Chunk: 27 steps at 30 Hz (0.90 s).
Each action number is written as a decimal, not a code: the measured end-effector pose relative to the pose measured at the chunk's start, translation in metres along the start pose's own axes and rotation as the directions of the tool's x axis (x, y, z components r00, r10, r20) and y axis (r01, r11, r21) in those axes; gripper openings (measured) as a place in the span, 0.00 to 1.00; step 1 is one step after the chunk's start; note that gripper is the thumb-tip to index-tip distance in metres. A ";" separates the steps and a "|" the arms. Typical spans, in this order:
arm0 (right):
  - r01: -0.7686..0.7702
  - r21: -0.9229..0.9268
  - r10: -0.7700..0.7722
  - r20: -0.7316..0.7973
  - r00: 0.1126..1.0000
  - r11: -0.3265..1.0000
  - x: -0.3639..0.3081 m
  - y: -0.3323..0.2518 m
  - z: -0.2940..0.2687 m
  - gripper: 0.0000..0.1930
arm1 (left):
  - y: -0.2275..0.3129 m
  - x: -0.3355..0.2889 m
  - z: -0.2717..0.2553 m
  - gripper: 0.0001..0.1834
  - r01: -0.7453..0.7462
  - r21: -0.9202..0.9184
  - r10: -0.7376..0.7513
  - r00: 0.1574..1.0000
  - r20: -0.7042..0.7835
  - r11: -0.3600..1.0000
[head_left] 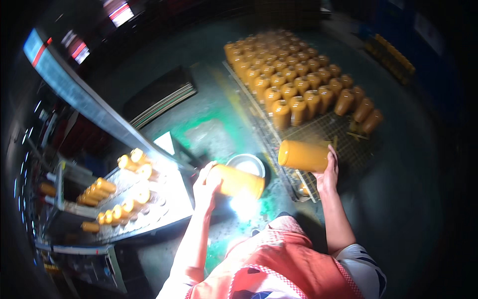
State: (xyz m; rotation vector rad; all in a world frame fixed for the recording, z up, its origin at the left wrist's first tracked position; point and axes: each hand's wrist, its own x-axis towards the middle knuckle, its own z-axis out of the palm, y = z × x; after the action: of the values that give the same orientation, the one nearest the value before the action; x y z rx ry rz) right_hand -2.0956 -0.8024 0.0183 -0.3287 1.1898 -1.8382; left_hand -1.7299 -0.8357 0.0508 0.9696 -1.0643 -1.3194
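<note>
Each of my hands carries one yellow-orange cylinder with a rounded end. My left hand [204, 188] is wrapped round the left end of one yellow cylinder [238, 182], which lies nearly level beside the lit bench. On the right, my right hand [328, 170] grips the right end of a second yellow cylinder [303, 155], also tilted on its side, above the edge of a wire-mesh platform [326, 130]. Many matching yellow cylinders [281, 113] stand upright in rows on that platform, and a few at its right side lean. My fingertips are partly hidden behind both cylinders.
A brightly lit bench [172, 199] at the left bears several more yellow cylinders [119, 212], under a slanting metal post [94, 99]. A round pale basin [247, 164] sits between bench and platform. Flat stacked boards [164, 97] lie on the green floor [211, 132] farther off.
</note>
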 end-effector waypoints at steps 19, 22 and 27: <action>-0.950 0.267 0.580 0.805 0.129 -0.160 0.107 0.222 0.207 0.30 | -0.114 0.151 -0.071 0.23 0.322 -0.945 -0.397 0.862 0.316 -0.054; -0.945 0.291 0.634 0.762 0.134 -0.150 0.122 0.232 0.216 0.31 | -0.113 0.162 -0.077 0.25 0.338 -0.934 -0.433 0.829 0.353 -0.113; -0.939 0.268 0.583 0.807 0.096 -0.217 0.133 0.247 0.217 0.29 | -0.105 0.174 -0.078 0.38 0.345 -0.929 -0.352 0.860 0.370 -0.134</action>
State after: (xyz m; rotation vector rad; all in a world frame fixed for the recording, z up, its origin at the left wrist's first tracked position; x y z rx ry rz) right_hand -1.9021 -1.0713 -0.1093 0.5778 -0.1015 -0.7036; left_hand -1.6874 -1.0163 -0.0621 -0.0074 0.4998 -2.0062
